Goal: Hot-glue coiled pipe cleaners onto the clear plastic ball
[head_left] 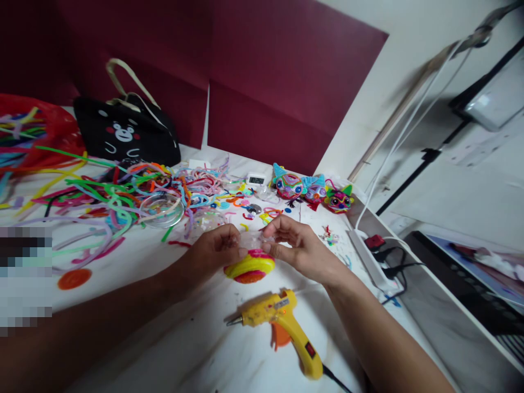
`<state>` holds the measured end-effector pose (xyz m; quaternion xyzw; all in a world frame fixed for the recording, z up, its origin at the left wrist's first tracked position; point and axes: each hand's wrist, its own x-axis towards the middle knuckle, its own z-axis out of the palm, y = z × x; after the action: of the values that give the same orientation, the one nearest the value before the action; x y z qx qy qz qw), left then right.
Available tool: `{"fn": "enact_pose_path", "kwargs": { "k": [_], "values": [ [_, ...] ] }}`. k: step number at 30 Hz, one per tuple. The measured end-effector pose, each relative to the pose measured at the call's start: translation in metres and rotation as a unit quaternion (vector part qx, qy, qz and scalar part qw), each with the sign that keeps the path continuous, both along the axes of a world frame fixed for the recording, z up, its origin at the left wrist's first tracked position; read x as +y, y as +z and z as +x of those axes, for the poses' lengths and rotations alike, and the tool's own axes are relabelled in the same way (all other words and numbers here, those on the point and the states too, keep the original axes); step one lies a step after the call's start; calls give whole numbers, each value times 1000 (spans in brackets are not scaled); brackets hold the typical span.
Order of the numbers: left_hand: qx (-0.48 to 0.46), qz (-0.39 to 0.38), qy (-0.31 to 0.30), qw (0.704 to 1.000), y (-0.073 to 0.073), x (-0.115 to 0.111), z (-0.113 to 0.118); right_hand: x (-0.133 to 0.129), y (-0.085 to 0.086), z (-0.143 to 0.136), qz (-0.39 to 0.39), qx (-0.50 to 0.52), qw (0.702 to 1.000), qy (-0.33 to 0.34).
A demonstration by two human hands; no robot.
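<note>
Between my two hands is a clear plastic ball (250, 240) whose lower part is wrapped in yellow, pink and orange pipe cleaners (249, 267). My left hand (219, 245) pinches its left side, thumb against the upper edge of the wrapped part. On the other side, my right hand (292, 243) grips it between thumb and curled fingers. A yellow hot glue gun (282, 319) lies just below on the table, nozzle to the left, its orange trigger showing. The inner fingertips are partly hidden.
Loose pipe cleaners (114, 191) cover the left, around a clear round dish (162, 210). Behind stand a black bag (126, 128), a small digital display (256, 179) and decorated figures (289, 184). A power strip (375, 262) with cables lies right.
</note>
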<state>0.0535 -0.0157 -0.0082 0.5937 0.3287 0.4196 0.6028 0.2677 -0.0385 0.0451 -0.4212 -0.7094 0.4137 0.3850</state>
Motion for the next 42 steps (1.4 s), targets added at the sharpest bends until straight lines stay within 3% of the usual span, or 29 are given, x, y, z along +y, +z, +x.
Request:
{"fn": "enact_pose_path", "kwargs": {
  "k": [9,16,23,38,42],
  "values": [
    [25,-1,10,1000,7,-4,0,-1,0,-2,-10,10,1000,0],
    [14,9,4,1000,4,-2,-1,-1,-1,-1,-4,6,1000,4],
    [-15,10,3,1000,-4,4,-1,-7,2,-4,94,-51,994,-14],
    [-3,13,18,1000,-7,6,0,-8,0,-6,115,-77,990,-20],
    [-3,15,26,1000,-4,5,1,-10,2,-7,175,-82,981,-17]
  ]
}}
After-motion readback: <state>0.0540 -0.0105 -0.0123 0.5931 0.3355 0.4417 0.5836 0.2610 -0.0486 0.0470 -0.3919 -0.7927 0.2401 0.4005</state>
